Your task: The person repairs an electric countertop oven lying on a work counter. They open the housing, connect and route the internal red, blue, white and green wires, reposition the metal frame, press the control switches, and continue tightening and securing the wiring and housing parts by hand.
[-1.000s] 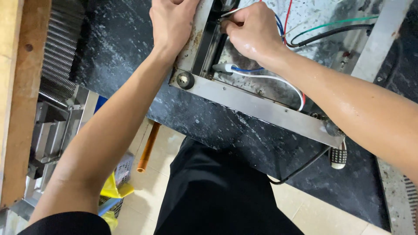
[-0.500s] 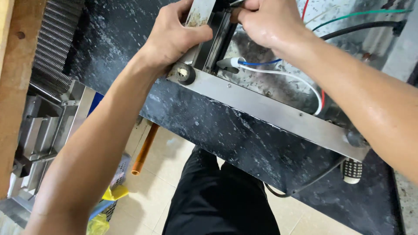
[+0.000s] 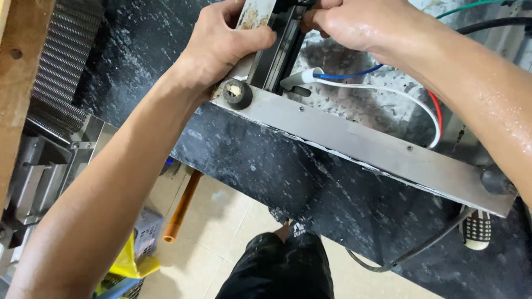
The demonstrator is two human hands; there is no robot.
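- Left hand (image 3: 221,52) fingers wrap the rusty upright metal bar (image 3: 256,14) at the frame's corner.
- Right hand (image 3: 360,25) pinches closed at the black channel (image 3: 280,50); what it grips is hidden.
- Grey metal crossbar (image 3: 360,144) lies on the black speckled stone worktop (image 3: 288,188).
- Beige tiled floor (image 3: 221,243) below.

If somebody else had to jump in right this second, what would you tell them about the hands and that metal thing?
Left hand: wrapped around the rusty upright metal strip at the corner of the flat grey metal frame, just above the round rubber foot.
Right hand: fingers pinching at the black part beside that strip; what they grip is hidden.
The frame lies on the black speckled stone bench. White, blue and red wires loop inside it, plugged in a white connector.
Done: frame is steadied. Left: the black part sits in place, both hands on.
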